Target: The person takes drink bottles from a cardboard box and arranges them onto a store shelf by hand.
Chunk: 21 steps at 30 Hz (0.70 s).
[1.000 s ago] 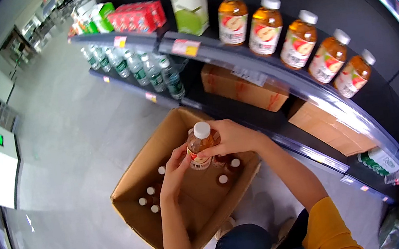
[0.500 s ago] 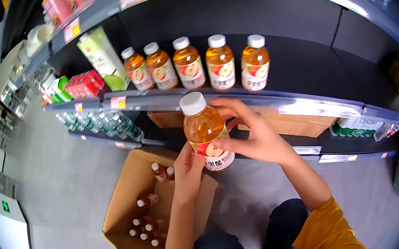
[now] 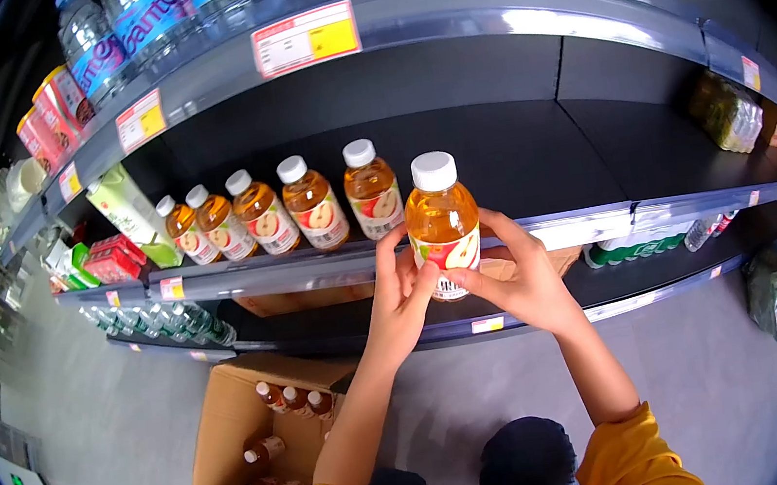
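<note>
The left hand (image 3: 402, 290) and right hand (image 3: 523, 282) are clamping a bottle (image 3: 443, 225) between them, gripping its labelled lower part; its white cap is standing above the fingers. The bottle is facing the middle shelf's (image 3: 544, 234) front edge. Beyond, five bottles (image 3: 308, 206) are standing in a row, left of the held one. Below, a box (image 3: 213, 437) is holding more bottles.

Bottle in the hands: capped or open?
Capped. A white cap sits on the neck of the held bottle, which is upright between the left hand and right hand.
</note>
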{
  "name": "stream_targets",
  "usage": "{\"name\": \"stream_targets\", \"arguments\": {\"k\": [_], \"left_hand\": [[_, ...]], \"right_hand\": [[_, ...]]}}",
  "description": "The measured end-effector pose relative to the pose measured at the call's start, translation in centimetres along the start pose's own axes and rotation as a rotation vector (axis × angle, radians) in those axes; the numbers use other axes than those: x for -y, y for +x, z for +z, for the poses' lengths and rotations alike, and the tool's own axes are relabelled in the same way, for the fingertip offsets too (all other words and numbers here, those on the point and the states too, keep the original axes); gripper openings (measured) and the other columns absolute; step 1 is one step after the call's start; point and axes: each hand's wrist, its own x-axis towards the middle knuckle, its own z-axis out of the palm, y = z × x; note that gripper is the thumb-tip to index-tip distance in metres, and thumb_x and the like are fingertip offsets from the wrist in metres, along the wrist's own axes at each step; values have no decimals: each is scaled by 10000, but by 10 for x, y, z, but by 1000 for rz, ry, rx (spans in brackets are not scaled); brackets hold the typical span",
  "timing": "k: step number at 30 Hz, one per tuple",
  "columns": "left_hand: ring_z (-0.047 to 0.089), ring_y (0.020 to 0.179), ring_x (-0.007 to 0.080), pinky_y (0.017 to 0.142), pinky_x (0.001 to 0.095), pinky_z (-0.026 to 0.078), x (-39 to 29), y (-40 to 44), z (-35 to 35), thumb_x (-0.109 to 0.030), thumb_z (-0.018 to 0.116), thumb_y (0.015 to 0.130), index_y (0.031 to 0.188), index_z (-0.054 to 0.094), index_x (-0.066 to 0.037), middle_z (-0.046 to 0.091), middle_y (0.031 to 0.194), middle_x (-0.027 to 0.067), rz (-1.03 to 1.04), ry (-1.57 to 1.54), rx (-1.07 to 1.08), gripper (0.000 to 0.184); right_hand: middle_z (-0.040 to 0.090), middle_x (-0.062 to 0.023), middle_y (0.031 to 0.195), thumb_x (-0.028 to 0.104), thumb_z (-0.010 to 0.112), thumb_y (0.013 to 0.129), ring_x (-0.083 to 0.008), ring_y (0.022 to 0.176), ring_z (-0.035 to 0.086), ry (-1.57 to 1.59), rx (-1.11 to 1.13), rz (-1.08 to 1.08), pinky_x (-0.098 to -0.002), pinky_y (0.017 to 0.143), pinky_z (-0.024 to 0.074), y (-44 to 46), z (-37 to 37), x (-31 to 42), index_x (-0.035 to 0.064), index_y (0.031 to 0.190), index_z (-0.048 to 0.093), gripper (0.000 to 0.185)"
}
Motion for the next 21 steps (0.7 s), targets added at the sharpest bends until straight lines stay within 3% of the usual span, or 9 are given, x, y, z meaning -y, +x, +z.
{"name": "stream_targets", "arguments": {"k": [4, 6, 8, 11, 16, 18, 21], "left_hand": [[456, 1133, 189, 953, 301, 343, 12, 25, 11, -127, 484, 916, 1309, 240, -55, 442, 1246, 178, 9, 50, 41, 468], [465, 1118, 195, 949, 310, 363, 19, 37, 13, -117, 498, 908, 1296, 292, -39, 437, 1241, 160, 41, 52, 40, 447], [495, 1074, 197, 895, 318, 423, 33, 48, 9, -111, 547, 880, 1246, 403, 1, 467, 1152, 116, 171, 256, -61, 410], [519, 1045, 198, 874, 314, 447, 18, 56, 16, -121, 568, 869, 1262, 406, 3, 478, 1153, 125, 211, 341, -94, 443], [509, 1074, 200, 919, 335, 440, 19, 62, 13, -118, 549, 878, 1301, 377, -15, 484, 1129, 128, 187, 372, -108, 468], [456, 1149, 176, 944, 315, 390, 23, 64, 9, -139, 516, 902, 1328, 348, -23, 459, 1249, 112, 129, 422, -80, 473], [422, 1179, 168, 949, 302, 376, 27, 63, 6, -144, 487, 917, 1341, 330, -27, 433, 1280, 119, 92, 515, -97, 467]], "right_hand": [[577, -188, 1034, 193, 719, 730, -267, 989, 573, -33, -48, 19, -343, 837, 459, 11, -17, -8, -77, 1156, 458, 568], [574, -186, 1042, 186, 712, 737, -262, 994, 572, -31, -100, 33, -344, 824, 472, 18, -21, -9, -76, 1152, 459, 552], [566, -187, 1061, 174, 711, 736, -258, 998, 570, 13, -107, 48, -353, 822, 483, 25, -22, -19, -78, 1156, 458, 552], [555, -181, 1093, 168, 723, 721, -267, 1006, 566, -20, -119, -32, -369, 845, 482, 36, -24, -32, -76, 1177, 452, 584], [562, -170, 1103, 127, 704, 747, -248, 1044, 549, 30, -61, -21, -385, 888, 459, 49, -23, -43, -42, 1205, 445, 554], [542, -197, 1126, 135, 705, 731, -280, 1031, 560, 60, -44, -20, -364, 880, 466, 53, -20, -49, -68, 1189, 452, 561], [534, -205, 1144, 107, 687, 739, -282, 1052, 551, 90, -22, -36, -362, 894, 459, 55, -19, -55, -64, 1209, 438, 558]]}}
